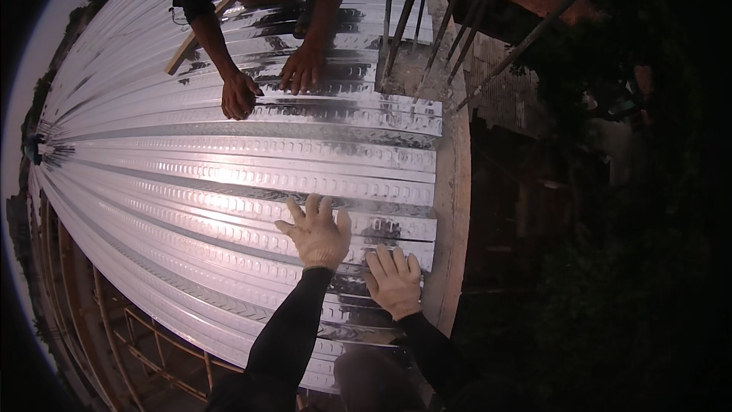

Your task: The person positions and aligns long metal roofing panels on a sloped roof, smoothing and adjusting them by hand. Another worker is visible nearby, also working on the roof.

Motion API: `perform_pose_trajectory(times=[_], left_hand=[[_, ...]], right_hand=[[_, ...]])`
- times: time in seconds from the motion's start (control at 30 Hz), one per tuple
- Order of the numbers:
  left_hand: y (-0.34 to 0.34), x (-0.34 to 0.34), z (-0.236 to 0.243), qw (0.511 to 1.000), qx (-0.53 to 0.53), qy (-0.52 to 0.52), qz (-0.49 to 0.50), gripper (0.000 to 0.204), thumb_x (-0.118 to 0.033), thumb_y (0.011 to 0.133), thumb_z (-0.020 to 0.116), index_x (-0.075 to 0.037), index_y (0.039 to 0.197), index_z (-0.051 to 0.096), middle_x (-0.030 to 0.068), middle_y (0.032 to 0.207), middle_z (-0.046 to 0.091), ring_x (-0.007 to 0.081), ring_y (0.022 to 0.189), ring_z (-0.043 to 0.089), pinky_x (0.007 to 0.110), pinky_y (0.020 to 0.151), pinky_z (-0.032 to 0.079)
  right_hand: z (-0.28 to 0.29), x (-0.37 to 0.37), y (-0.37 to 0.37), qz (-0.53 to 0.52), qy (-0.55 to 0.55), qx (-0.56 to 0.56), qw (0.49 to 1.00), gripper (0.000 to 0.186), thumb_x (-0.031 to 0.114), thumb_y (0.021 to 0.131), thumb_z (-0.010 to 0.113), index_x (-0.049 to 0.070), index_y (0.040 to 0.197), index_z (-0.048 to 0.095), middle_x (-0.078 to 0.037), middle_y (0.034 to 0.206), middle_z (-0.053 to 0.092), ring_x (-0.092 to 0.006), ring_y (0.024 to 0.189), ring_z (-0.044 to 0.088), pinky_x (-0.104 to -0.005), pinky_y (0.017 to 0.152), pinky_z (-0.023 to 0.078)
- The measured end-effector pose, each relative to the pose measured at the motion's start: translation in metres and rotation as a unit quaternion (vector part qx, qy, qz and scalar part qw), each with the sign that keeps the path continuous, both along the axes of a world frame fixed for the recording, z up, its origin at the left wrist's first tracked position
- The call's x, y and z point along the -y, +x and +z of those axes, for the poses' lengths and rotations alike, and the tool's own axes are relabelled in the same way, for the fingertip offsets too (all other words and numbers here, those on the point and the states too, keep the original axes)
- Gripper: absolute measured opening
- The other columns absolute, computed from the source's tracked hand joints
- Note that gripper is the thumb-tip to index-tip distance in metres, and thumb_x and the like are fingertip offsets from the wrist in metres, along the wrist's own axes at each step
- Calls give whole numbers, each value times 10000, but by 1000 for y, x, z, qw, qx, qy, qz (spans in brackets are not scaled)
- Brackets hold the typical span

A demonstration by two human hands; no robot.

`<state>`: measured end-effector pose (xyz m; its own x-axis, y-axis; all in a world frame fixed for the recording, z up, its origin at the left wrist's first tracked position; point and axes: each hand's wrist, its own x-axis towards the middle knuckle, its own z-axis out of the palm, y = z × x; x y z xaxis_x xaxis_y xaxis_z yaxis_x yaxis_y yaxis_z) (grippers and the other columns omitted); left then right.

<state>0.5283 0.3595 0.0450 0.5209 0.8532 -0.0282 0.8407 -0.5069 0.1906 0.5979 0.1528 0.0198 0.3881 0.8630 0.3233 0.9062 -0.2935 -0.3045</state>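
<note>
Shiny ribbed metal decking sheets [305,172] spread out before me, their ribs running left to right. My left hand [316,233], in a cream knit glove, lies on the sheet with its fingers spread. Close to the sheets' right end, my right hand [395,281], gloved the same way, rests flat with its fingers stretched out. Neither hand holds anything. Across from me a co-worker crouches on the decking; that person's bare left hand [303,69] and bare right hand [239,96] are down at the sheet surface.
A concrete ledge [454,206] borders the sheets on the right, with a dark drop beyond it. Several steel reinforcing bars [423,23] rise from it at the far right. A wooden strip [183,52] lies by the co-worker. Bamboo-like scaffolding [156,347] shows below the left edge.
</note>
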Motion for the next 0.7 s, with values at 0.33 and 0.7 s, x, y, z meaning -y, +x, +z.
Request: perform_pose_trajectory(times=[0.33,0.7], left_hand=[[3,0,-1,1000,1,29,8,461,-454,1088,721,-159,1437,778,75,1618,638,545,1672,381,939,1228,280],[1,2,-8,998,19,51,5,467,-460,1106,689,-147,1446,758,90,1601,651,573,1658,396,929,1237,256]], right_hand=[[2,-1,1,5,0,4,1000,511,360,923,871,166,1387,779,-77,1460,751,-341,1267,673,-538,1068,485],[-4,3,0,2,-26,-17,1000,474,354,937,862,175,1367,779,-60,1447,748,-318,1280,675,-539,1096,490]])
